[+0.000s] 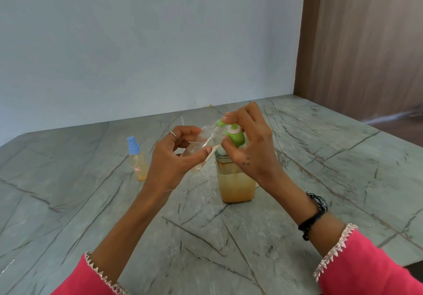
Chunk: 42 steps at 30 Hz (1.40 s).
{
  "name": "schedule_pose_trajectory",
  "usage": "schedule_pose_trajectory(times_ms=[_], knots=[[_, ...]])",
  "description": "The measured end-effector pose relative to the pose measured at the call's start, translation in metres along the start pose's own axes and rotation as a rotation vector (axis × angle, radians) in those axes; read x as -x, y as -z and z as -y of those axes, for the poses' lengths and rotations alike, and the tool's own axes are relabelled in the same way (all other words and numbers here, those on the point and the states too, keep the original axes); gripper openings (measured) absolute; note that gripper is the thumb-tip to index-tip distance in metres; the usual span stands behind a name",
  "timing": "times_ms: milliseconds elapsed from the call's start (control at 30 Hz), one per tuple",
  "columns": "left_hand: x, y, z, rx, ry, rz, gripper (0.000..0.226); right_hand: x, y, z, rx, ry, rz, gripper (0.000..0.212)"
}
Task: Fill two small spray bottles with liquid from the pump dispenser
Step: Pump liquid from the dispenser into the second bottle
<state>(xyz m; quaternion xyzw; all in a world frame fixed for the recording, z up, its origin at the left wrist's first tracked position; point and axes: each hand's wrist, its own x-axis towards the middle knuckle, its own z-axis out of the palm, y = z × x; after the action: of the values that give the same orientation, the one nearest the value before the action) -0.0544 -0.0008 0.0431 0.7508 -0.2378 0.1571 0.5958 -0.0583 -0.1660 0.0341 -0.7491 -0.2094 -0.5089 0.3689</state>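
The left hand (177,155) is gripping a clear spray bottle (203,144), fingers and thumb curled round its body, tilting it so the open neck is pointing up toward the green spout of the pump dispenser (233,171). The right hand (248,143) is sitting on the dispenser's green pump head (234,135), fingers curled over and around it, apparently pressing it. The dispenser is standing upright on the grey stone counter (229,237), holding amber liquid up to roughly two thirds. So this is looking like the filling step for one bottle, which is showing little liquid inside so far. Off to the left, well apart from the hands, a blue-capped spray bottle (137,159) is standing capped with yellowish liquid in it, likely done already. Next up is a matter of pumping while keeping the neck right under the spout, or liquid is going onto the counter.
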Motion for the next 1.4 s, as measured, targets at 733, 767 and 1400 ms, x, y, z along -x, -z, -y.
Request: schedule_pose_trajectory(times_ms=[733,767,1400], knots=[[-0.001,0.001,0.001,0.0,-0.007,0.012,0.037,-0.004,0.002,0.001,-0.012,-0.036,0.01,0.019],[0.0,0.001,0.001,-0.001,-0.006,0.012,0.037,-0.003,0.002,0.001,-0.009,-0.038,0.008,0.019],[-0.004,0.002,0.0,-0.028,-0.037,0.01,0.031,0.007,0.0,-0.006,-0.044,0.038,0.008,0.043]])
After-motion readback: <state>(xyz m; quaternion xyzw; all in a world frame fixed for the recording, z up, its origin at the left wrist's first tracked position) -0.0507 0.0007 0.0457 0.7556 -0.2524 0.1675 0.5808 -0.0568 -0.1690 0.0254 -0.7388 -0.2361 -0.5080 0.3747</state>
